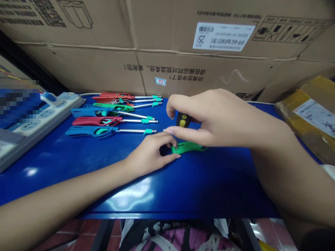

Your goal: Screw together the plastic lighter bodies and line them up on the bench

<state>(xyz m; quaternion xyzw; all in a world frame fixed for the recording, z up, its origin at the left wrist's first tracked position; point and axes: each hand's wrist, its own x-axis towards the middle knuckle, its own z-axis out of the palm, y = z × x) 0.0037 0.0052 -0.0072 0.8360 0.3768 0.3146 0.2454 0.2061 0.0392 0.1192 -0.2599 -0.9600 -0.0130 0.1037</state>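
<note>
A green plastic lighter body (188,147) lies on the blue table (183,188) at the centre. My left hand (151,153) pinches its left end with thumb and fingers closed. My right hand (209,118) hovers over it, fingers curled round a small black and yellow tool (182,120) whose tip points down at the green body. Most of the tool is hidden by my fingers.
Several long-nosed lighters (112,116) in red, green and blue lie in a row at the back left. A white power strip (39,122) sits at the left edge. Big cardboard boxes (167,45) wall the back; a taped parcel (311,115) stands at the right.
</note>
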